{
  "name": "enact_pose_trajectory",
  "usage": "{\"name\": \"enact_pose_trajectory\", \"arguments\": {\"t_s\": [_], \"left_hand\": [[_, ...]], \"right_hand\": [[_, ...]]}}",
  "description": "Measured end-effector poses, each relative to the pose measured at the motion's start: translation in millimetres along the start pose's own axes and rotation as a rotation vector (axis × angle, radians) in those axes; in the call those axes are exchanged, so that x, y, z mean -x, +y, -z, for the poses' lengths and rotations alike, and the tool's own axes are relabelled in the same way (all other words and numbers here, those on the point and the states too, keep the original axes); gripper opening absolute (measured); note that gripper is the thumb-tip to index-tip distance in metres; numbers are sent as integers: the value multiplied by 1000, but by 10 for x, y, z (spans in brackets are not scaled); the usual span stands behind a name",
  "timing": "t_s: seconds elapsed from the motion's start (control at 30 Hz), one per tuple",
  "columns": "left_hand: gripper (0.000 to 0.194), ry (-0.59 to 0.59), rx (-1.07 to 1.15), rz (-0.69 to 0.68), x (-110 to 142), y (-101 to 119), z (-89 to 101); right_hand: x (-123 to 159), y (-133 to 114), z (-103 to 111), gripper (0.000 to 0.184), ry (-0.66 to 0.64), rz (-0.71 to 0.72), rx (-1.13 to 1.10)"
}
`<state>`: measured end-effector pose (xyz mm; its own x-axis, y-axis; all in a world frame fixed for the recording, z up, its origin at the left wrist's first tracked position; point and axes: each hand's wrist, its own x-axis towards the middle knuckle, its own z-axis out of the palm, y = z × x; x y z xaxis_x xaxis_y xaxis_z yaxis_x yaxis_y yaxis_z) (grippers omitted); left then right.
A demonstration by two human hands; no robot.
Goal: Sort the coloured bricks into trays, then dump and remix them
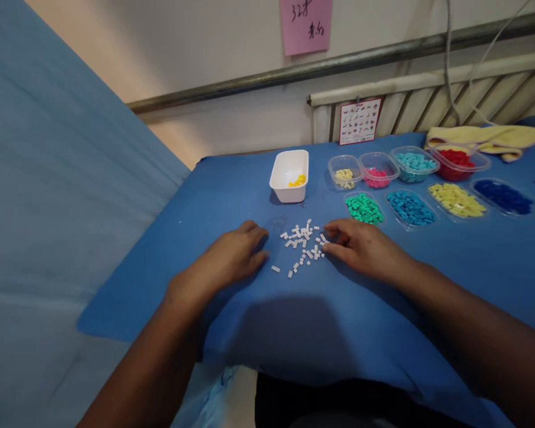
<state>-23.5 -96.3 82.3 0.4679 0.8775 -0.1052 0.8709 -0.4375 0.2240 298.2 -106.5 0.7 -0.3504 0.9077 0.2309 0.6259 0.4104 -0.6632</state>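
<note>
A loose scatter of small white bricks lies on the blue-covered table between my two hands. My left hand rests at the left of the scatter, its thumb and fingers apart and nothing visible in them. One white brick lies off by itself close to that thumb. On the other side, my right hand has its fingertips and thumb at the right edge of the bricks, with a gap between them. Whether its fingertips touch a brick is hard to make out.
Behind the bricks stands a white tub holding a few yellow pieces. Clear containers of green, blue, yellow and other coloured pieces line the right. A yellow cloth lies at the back right; a blue curtain hangs left.
</note>
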Motion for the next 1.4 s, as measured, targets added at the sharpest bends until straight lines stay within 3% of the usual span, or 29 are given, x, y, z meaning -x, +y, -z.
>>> {"name": "enact_pose_trajectory", "arguments": {"t_s": [0.07,0.13,0.2,0.27,0.47,0.6,0.73,0.8,0.87,0.93,1.0,1.2,1.4], "left_hand": [[68,-72,80,-49,196,80,-39],[88,-82,100,-1,296,154,-127],[81,-47,117,42,274,210,-230],[60,-5,147,47,149,248,-319],[24,63,183,-56,-476,401,-462],[22,79,214,-108,-833,460,-428],[31,205,296,-70,-898,296,-320],[33,289,322,-16,-851,178,-310],[32,336,317,8,-803,84,-345],[33,355,272,-24,-776,27,-396],[33,359,200,-77,-771,-13,-432],[33,357,4,-66,-828,-241,-461],[37,336,8,-29,-937,-384,-534]], "right_hand": [[16,-31,50,50,-44,-33,57],[31,-64,58,57,-72,-39,157],[29,-96,16,52,-76,-26,208],[-4,-123,-60,44,-71,-12,186],[-289,-118,-243,30,30,-50,79],[-406,4,-243,24,142,-103,-4],[-251,-17,-160,19,217,-61,-146],[-107,-172,-124,17,120,41,-258],[34,-388,-117,21,-119,191,-337],[135,-585,-145,31,-360,387,-312],[173,-687,-197,39,-472,485,-250],[-42,-460,-298,46,-375,423,-20],[-254,-256,-287,54,-262,341,97]]}}
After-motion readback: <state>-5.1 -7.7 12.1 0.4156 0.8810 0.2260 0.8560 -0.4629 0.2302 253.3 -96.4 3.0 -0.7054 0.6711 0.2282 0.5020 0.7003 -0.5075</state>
